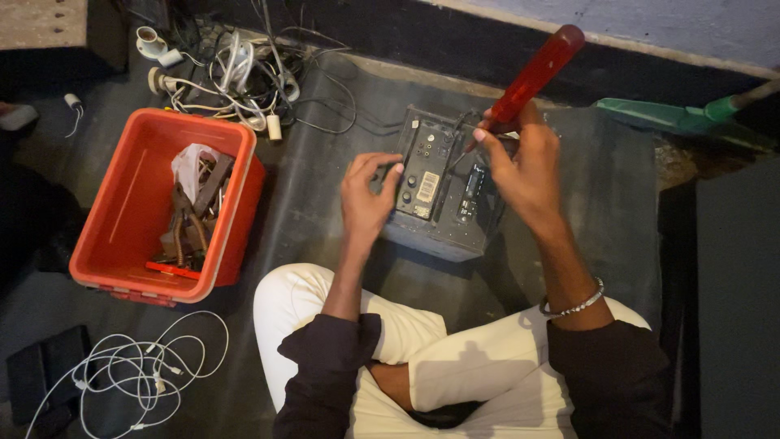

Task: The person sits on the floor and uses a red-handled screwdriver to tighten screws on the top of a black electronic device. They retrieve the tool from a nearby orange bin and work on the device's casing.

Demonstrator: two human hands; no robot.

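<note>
Right fingers: curled tight round the lower end of a red-handled screwdriver, thumb and fingertips pinching where the handle meets the shaft.
Right hand: raised over the far right part of a dark grey electronic box; a beaded metal bracelet sits on the wrist.
Screwdriver: tilted, red handle pointing up and to the far right, thin shaft slanting down to the box's top edge; whether the tip touches cannot be told.
Left fingers: bent and loosely spread, holding nothing, tips resting on the left edge of the box's panel beside its knobs.
Left hand: on the left side of the box, steadying it.
Box: on the dark floor mat, just beyond the person's crossed legs in white trousers; panel with knobs, sockets and a pale sticker faces up.
Left of the box: a red plastic crate with metal tools and a white bag inside.
Far left: a tangle of white cables and plugs.
Near left: a loose coil of thin white cables.
Far right: a green object, partly out of view.
</note>
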